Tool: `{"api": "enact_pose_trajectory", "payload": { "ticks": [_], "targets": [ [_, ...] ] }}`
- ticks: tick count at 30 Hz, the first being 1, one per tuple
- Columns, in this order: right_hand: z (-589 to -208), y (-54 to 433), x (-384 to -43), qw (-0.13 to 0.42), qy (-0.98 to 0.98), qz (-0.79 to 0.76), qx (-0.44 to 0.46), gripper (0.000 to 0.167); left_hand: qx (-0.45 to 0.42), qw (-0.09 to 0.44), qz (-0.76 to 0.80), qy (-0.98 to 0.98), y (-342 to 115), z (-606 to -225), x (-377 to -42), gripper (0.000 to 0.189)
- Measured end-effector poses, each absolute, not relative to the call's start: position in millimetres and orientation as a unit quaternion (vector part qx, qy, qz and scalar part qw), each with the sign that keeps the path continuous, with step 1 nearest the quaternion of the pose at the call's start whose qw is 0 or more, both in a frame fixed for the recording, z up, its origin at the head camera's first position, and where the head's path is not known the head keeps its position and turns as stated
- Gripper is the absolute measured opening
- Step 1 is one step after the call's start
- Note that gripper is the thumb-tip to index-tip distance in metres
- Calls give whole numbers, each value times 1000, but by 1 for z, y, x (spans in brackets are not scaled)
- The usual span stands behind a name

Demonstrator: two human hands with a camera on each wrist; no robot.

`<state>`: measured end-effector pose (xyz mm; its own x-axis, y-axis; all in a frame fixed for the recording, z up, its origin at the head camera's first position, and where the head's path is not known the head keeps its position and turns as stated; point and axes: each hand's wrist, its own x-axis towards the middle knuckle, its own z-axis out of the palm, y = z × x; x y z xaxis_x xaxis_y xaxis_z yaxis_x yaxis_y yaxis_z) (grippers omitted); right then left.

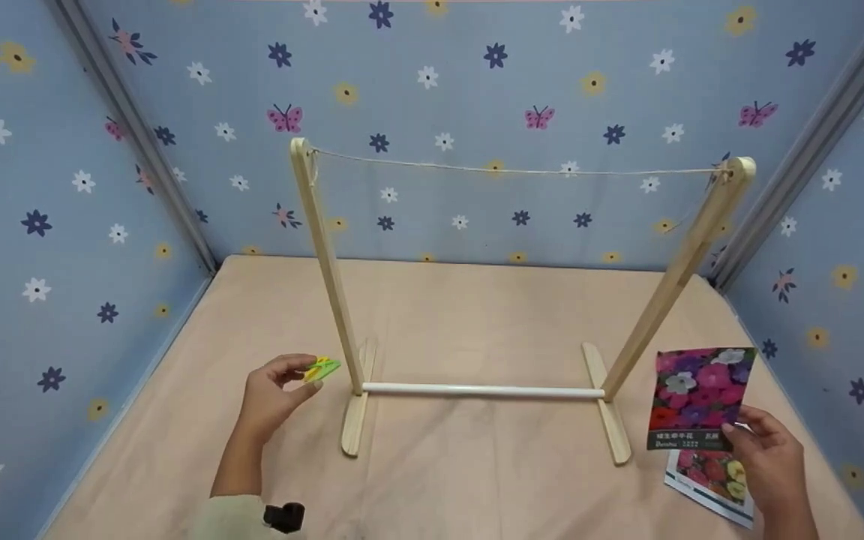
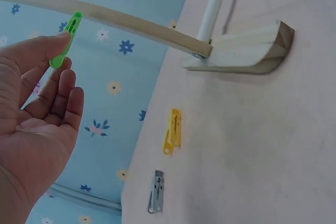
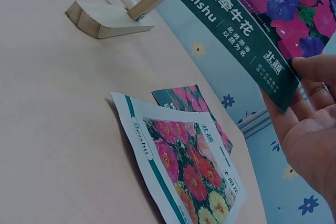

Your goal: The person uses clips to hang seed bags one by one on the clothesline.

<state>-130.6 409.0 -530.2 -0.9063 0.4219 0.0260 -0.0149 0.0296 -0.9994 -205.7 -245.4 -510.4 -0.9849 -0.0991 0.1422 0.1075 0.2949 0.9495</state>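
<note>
My left hand point(image 1: 271, 396) pinches a small green clothespin point(image 2: 67, 40) between thumb and index finger, raised beside the left post of a wooden stand. Below it in the left wrist view, a yellow clothespin point(image 2: 174, 131) and a grey clothespin point(image 2: 156, 191) lie on the cloth. At the right, my right hand point(image 1: 775, 459) grips the lower corner of a flower seed packet point(image 1: 702, 394) with pink and purple blooms, holding it up with its front showing. Under it, a white-edged seed packet point(image 3: 191, 163) partly covers another dark green seed packet point(image 3: 193, 99) on the cloth.
The wooden stand has a left post point(image 1: 331, 277), a right post point(image 1: 676, 289) and a white bar point(image 1: 481, 391) low between them. A thin string point(image 1: 492, 170) spans the post tops. Flowered blue panels point(image 1: 469, 82) enclose the pale cloth surface point(image 1: 469, 322) at back and sides.
</note>
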Motion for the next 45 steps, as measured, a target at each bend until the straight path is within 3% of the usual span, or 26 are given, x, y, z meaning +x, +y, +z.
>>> {"api": "enact_pose_trajectory", "payload": {
  "ticks": [13, 22, 37, 45],
  "targets": [
    [-511, 395, -129, 167, -697, 688, -117, 24, -80, 95, -580, -805, -207, -453, -187, 33],
    [-502, 384, -127, 181, -701, 688, -55, 24, -164, 129, -570, -795, -184, -438, -183, 29],
    [-486, 366, -129, 175, -754, 631, -55, 26, -243, 114, -561, -783, -152, -411, -186, 26],
    [-479, 359, -132, 175, -750, 636, -45, 23, -265, 123, -554, -780, -143, -424, -208, 29]
  ]
}}
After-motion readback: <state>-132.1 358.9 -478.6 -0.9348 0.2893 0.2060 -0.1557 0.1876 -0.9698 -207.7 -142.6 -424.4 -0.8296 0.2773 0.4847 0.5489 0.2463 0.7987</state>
